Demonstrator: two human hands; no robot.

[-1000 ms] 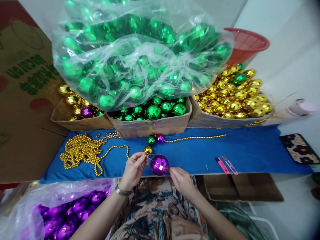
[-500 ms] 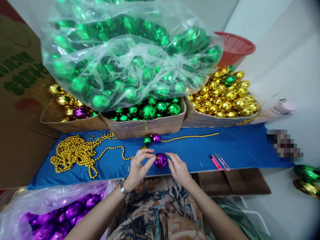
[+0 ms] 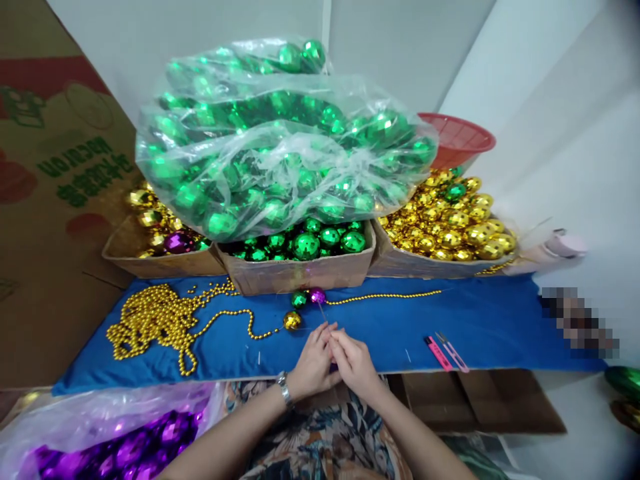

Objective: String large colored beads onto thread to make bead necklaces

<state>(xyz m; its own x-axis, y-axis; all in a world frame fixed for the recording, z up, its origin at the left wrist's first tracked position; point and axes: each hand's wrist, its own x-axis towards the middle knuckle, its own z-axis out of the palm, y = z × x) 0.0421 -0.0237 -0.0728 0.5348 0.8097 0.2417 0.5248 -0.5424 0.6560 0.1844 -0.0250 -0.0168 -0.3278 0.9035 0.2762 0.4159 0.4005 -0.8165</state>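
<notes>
My left hand [image 3: 314, 363] and my right hand [image 3: 354, 363] are closed together at the front edge of the blue cloth. A purple ball, mostly hidden, shows as a sliver [image 3: 333, 367] between them, in my left palm. Thin thread [image 3: 323, 312] reaches my pinched right fingertips, beside the left fingers. Beyond lie a faceted green ball [image 3: 299, 299] and a purple disco ball [image 3: 317, 295], from which a gold bead strand [image 3: 385, 297] runs right. A gold ball [image 3: 292, 321] joins another bead strand [image 3: 240, 312] leading to a heap of gold beads [image 3: 155, 320].
Behind stand cardboard boxes [image 3: 300, 275] of green and gold balls, under a clear bag of green balls [image 3: 280, 160]. On the right lie a pink cutter [image 3: 439, 353] and thread snips [image 3: 454, 353]. A bag of purple balls [image 3: 120, 447] sits low left; a red basket [image 3: 457, 140] stands behind.
My hands have come together and now cover most of the purple ball, which was in plain view between them. The camera view has shifted, so the table contents appear lower.
</notes>
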